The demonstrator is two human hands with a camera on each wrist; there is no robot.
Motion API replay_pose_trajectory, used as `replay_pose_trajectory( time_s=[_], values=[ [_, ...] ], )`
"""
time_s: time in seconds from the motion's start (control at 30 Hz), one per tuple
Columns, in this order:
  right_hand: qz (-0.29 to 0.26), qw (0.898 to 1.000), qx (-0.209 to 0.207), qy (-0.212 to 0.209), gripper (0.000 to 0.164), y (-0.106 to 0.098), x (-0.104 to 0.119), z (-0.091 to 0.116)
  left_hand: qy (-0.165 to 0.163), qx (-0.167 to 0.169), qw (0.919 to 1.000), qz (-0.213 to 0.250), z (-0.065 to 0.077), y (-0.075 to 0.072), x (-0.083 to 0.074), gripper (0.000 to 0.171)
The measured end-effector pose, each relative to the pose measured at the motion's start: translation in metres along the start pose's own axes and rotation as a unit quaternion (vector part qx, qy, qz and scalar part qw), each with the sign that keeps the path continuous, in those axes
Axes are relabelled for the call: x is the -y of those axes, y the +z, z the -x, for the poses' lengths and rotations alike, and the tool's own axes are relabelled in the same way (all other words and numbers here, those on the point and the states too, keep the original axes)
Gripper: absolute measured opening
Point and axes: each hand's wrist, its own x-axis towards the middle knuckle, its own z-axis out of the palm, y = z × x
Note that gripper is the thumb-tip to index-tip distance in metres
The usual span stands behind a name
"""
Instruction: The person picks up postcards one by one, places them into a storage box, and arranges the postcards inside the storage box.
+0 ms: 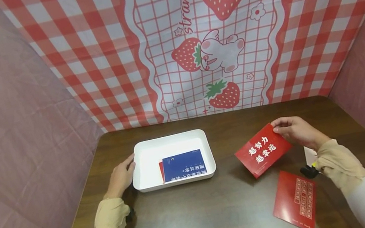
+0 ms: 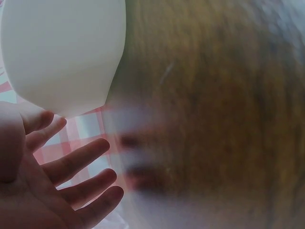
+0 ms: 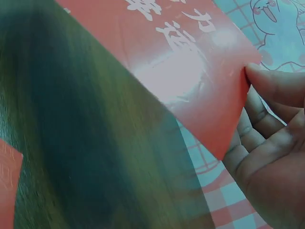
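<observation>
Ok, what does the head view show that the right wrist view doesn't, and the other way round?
Only head: a white tray, the blue card inside it, and the left hand. Only right wrist: a bright glare on the white-lettered red card and the palm of the right hand. Both: that hand pinching that card, another red card on the wood-grain table, and the checkered strawberry cloth.

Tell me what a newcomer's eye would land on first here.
Probably the red-checked strawberry backdrop, which fills the upper middle of the head view behind the table. Next, the bright red card with white characters, on the right, pinched near one corner by the fingers of the right hand. Then the white tray, left of centre on the table, where a blue card partly covers a red one.
</observation>
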Motion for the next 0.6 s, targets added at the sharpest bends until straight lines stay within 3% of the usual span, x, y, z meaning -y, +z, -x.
replay_pose_trajectory(
  time_s=[0.37, 0.6],
  values=[
    [-0.120, 0.992, 0.022, -0.044, 0.020, 0.008, -0.007, -0.009, 0.010, -0.009, 0.9999, -0.005, 0.000, 0.000, 0.000, 0.046],
    [-0.151, 0.988, -0.014, -0.032, 0.024, 0.020, 0.000, -0.011, 0.010, -0.006, 0.9999, -0.008, -0.001, 0.001, 0.001, 0.046]
  ],
)
